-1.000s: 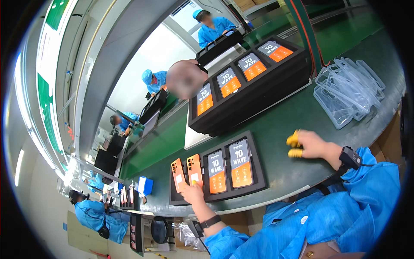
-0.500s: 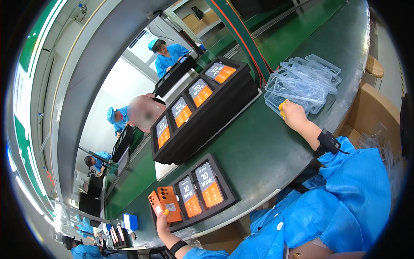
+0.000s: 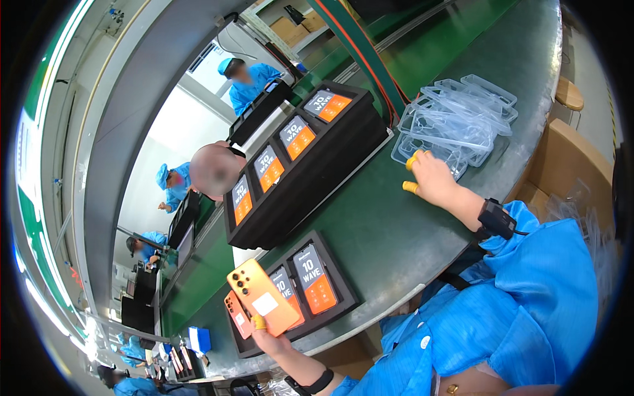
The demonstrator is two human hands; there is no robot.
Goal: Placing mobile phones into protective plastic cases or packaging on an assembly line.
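An orange phone, its camera side with a white label facing up, is gripped at its lower edge by my left hand. It is tilted above a black foam tray and partly covers one phone there. That tray bears a grey-and-orange faced phone and, at its left end, another orange phone. My right hand, with yellow finger cots on thumb and forefinger, is open and holds nothing. It hovers beside a heap of clear plastic cases.
A stack of black foam trays with several grey-and-orange phones stands across the green bench. A green post with red cables rises behind it. At the right is an open cardboard box. Co-workers in blue sit beyond.
My left hand has lifted the orange phone up from the tray, toward the camera. My right hand has drawn slightly back from the clear cases, and its fingers have spread.
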